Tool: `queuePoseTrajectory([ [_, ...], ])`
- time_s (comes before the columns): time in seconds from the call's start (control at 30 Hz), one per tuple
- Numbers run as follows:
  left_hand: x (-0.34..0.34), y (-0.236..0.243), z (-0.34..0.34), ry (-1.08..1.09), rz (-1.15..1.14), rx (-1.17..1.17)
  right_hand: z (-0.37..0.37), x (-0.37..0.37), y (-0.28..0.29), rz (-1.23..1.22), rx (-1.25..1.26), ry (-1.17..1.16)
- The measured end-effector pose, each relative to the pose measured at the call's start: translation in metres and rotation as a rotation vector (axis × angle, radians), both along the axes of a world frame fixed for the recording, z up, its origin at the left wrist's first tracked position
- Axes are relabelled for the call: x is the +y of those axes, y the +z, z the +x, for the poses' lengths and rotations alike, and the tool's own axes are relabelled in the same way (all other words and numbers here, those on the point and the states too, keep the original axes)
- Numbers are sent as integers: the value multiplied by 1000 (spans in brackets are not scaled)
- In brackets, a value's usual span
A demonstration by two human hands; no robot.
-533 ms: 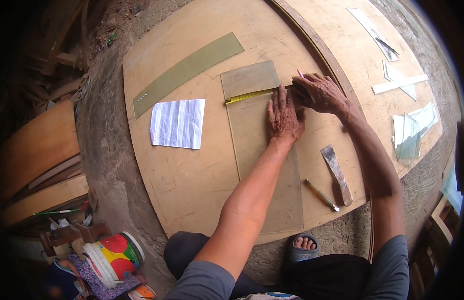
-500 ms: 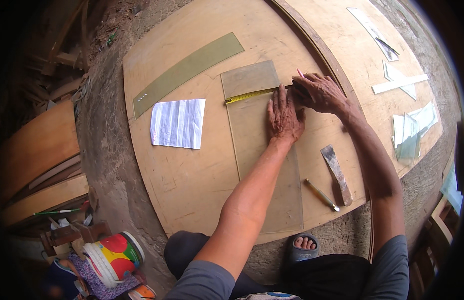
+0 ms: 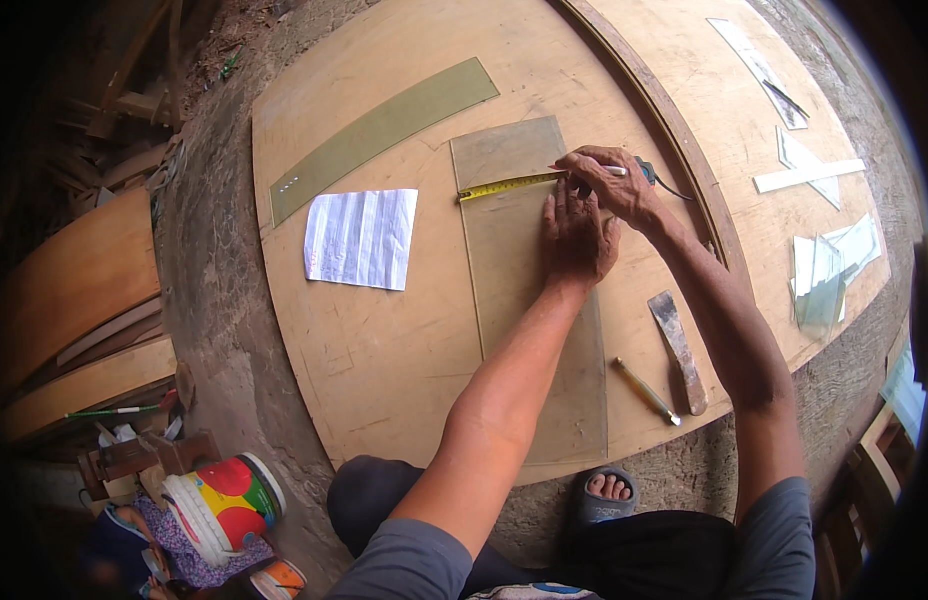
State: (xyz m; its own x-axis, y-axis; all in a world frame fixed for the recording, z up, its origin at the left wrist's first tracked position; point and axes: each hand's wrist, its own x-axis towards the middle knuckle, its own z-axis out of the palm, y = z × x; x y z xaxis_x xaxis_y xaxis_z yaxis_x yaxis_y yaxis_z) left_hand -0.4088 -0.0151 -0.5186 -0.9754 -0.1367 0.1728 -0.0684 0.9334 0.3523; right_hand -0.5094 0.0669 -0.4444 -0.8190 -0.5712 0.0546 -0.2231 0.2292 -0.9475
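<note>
A rectangular pane of glass (image 3: pixel 524 300) lies on the plywood table, with the yellow blade of a tape measure (image 3: pixel 509 186) stretched across its upper part. The tape's dark-and-teal case (image 3: pixel 645 170) rests just beyond the pane's right edge. My left hand (image 3: pixel 580 238) lies on the glass beside the blade, its fingers laid out forward. Closed round a slim white pen (image 3: pixel 613 171), my right hand (image 3: pixel 622 188) is over the tape, just above the left fingertips. The pen's pinkish tip points left at the blade; whether it touches the glass I cannot tell.
Left of the pane lie a creased paper sheet (image 3: pixel 362 240) and a greenish glass strip (image 3: pixel 384 132). A putty knife (image 3: pixel 678 350) and a glass cutter (image 3: pixel 646 391) are near my right forearm. A wooden rail (image 3: pixel 674 110) crosses the table; glass offcuts (image 3: pixel 829 270) lie beyond it.
My right hand has shifted left over the tape, and the pen has swung from pointing up to pointing left. The tape's case now shows. My left fingers have drawn back slightly.
</note>
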Motion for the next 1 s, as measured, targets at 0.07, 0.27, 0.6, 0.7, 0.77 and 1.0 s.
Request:
queuePoseTrajectory([
  [0.07, 0, 0, -1, -7, 26, 15, 3, -10, -4, 54, 25, -2],
  [0.27, -3, 2, -7, -39, 53, -9, 7, -13, -10, 142, -7, -22],
  [0.6, -3, 8, -7, -46, 62, -37, 7, -15, -19, 48, -14, -11],
  [0.7, -3, 7, -6, -41, 34, -13, 5, -14, -21, 55, -5, 7],
  [0.77, -4, 6, -6, -45, 41, -22, 5, -15, -21, 76, 6, 11],
  [1.0, -3, 7, -7, -30, 36, -17, 4, -14, -18, 126, 8, 29],
])
